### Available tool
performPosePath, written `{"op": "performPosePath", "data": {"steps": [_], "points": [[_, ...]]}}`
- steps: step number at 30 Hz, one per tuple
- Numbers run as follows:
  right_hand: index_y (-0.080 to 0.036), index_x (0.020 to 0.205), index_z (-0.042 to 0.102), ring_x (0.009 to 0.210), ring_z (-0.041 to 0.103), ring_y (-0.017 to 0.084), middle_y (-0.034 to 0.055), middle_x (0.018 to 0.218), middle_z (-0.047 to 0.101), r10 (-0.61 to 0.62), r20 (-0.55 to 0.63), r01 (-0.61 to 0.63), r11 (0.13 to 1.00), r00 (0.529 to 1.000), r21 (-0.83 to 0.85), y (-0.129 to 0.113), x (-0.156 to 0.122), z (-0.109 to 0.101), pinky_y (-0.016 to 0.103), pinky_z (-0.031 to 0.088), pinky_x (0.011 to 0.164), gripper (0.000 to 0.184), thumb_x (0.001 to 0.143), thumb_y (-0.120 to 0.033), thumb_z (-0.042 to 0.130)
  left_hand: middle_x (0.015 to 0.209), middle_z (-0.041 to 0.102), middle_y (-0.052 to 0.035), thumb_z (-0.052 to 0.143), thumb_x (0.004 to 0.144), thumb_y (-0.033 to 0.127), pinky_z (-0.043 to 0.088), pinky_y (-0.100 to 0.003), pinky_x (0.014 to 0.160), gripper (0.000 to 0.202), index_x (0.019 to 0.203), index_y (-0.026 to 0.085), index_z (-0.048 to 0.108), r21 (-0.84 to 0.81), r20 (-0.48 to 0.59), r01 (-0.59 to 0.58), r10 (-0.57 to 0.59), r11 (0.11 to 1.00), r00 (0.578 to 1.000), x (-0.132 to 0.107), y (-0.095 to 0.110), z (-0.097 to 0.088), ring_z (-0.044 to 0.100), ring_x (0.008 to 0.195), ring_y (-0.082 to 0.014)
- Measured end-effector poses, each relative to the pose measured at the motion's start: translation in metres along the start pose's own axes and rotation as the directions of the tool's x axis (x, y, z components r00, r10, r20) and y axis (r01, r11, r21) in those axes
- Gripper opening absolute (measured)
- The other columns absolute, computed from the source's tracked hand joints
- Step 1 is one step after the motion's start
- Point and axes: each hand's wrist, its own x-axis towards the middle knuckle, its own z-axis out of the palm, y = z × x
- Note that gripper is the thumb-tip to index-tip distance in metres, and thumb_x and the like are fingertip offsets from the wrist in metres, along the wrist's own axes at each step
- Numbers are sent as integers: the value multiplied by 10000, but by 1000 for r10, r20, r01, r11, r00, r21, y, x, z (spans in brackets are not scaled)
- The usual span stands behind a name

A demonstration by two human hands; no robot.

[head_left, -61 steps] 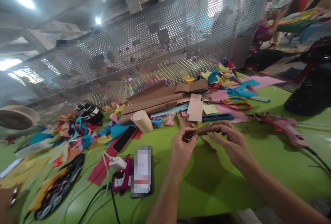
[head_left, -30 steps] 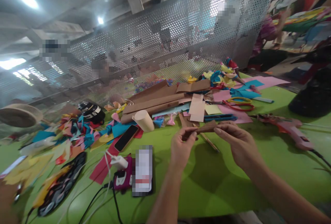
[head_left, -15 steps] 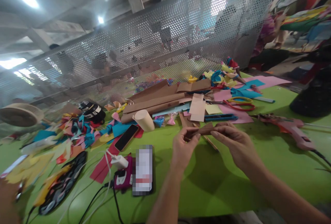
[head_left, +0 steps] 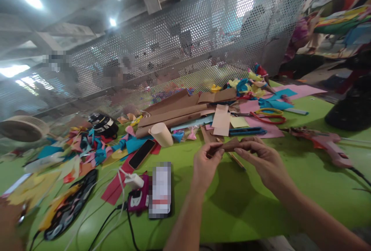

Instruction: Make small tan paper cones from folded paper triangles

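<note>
A small piece of brown paper (head_left: 231, 145) is held up between my two hands, over the green table (head_left: 228, 220). My left hand (head_left: 206, 162) pinches its left end between thumb and fingers. At the right end, my right hand (head_left: 262, 156) grips it the same way, fingers curled behind. The paper looks folded or bent; its far side is hidden by my fingers. Just below it a pencil-like stick (head_left: 237, 161) lies on the table. Behind my hands are a pale paper strip (head_left: 222, 121) and a blue cutter-like tool (head_left: 247, 131).
Red-and-yellow scissors (head_left: 268, 117) and a pink glue gun (head_left: 327, 143) lie to the right. Brown paper sheets (head_left: 179, 114) and a cream roll (head_left: 162, 135) are behind. On the left are a phone (head_left: 142, 153), another phone (head_left: 160, 191), a purple power adapter (head_left: 138, 197), cords and colourful scraps (head_left: 87, 143).
My right thumb has shifted slightly left along the brown paper, and the paper's angle differs a little. Both hands keep their hold; the things on the table have not moved.
</note>
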Motion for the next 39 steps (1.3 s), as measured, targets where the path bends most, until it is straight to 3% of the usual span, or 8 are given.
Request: {"op": "performPosePath", "data": {"steps": [10, 17, 22, 34, 39], "points": [[-287, 724, 752, 911, 594, 268, 60, 893, 640, 18, -55, -15, 998, 998, 59, 2, 2, -1, 412, 467, 821, 282, 757, -566, 755, 907, 758, -55, 708, 832, 389, 539, -258, 653, 282, 1021, 189, 771, -25, 6, 39, -39, 999, 999, 1, 3, -3, 649, 652, -126], [-280, 710, 762, 878, 571, 255, 52, 871, 624, 57, -129, -42, 992, 990, 118, 0, 3, -1, 380, 451, 771, 312, 682, -588, 803, 916, 764, -88, 729, 802, 419, 568, -266, 659, 291, 953, 174, 771, -117, -36, 25, -30, 993, 999, 3, 4, -4, 695, 812, -183], [-254, 700, 759, 867, 557, 236, 30, 868, 603, 87, -180, -58, 985, 980, 163, 0, 4, -1, 353, 424, 764, 323, 629, -561, 831, 853, 752, -91, 740, 785, 444, 560, -264, 648, 320, 920, 153, 749, -157, -76, 41, -53, 987, 996, 4, 6, -6, 711, 817, -196], [-237, 669, 751, 872, 545, 236, 40, 853, 601, 96, -189, -64, 984, 977, 169, -3, 4, 0, 352, 412, 768, 302, 623, -523, 839, 730, 701, -35, 762, 763, 412, 536, -272, 675, 272, 825, 158, 686, -77, -72, 57, -63, 995, 995, 3, 4, -6, 657, 701, -150], [-263, 717, 763, 885, 552, 237, 36, 873, 610, 73, -158, -50, 989, 985, 140, 1, 3, -2, 357, 412, 782, 263, 682, -519, 816, 734, 696, -38, 753, 767, 419, 535, -274, 678, 278, 834, 158, 684, -78, -67, 56, -62, 995, 996, 3, 2, -6, 660, 712, -155]]}}
